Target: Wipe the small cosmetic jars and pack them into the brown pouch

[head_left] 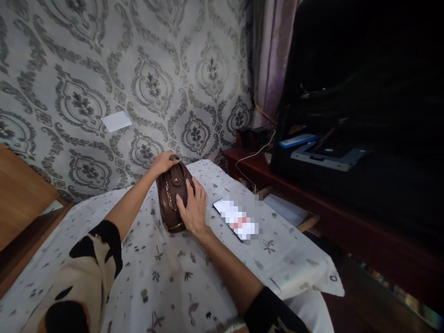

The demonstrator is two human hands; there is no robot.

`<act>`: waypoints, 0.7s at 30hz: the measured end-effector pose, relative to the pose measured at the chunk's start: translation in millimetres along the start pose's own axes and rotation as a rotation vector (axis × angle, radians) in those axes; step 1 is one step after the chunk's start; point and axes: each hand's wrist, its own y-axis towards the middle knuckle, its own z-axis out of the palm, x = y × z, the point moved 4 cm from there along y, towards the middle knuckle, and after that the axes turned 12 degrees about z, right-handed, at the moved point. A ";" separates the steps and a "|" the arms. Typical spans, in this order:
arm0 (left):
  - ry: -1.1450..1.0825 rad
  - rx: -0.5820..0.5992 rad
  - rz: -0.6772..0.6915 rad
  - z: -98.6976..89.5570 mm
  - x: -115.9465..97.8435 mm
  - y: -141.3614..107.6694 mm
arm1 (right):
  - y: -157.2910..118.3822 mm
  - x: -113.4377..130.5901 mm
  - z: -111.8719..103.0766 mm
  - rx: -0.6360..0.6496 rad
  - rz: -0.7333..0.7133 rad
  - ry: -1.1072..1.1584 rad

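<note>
A small brown leather-look bag (169, 194) stands on the patterned cloth, turned at an angle. Gold-coloured zips and a tab with a small metal clasp show on it. Over its far upper end my left hand (164, 163) is closed, the fingertips near a short dark strap or handle. My right hand (194, 207) grips the right side of the bag, thumb on one face and fingers spread along the edge. Part of that side is hidden beneath the hand. Just right of this hand lies a phone (236, 219) with a lit, blurred screen.
White printed cloth (166, 286) covers the surface under the bag. Behind is a patterned wall with a white card (117, 121). A dark red stand (249, 166) carries a large black screen (364, 92) on the right. A wooden panel (26, 194) is at left.
</note>
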 end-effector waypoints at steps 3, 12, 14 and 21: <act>-0.046 -0.040 -0.035 4.5 3.1 5.6 | 0.7 1.3 -2.5 -0.005 -0.005 0.000; -0.219 -0.147 -0.174 10.4 7.3 3.6 | -0.7 3.0 -2.1 -0.021 -0.022 0.002; -0.239 -0.118 -0.169 11.3 2.4 -1.0 | -0.7 2.9 -1.7 -0.021 -0.018 0.003; -0.149 -0.032 -0.050 -16.6 -12.2 -11.3 | -0.2 0.0 0.7 -0.020 -0.019 0.022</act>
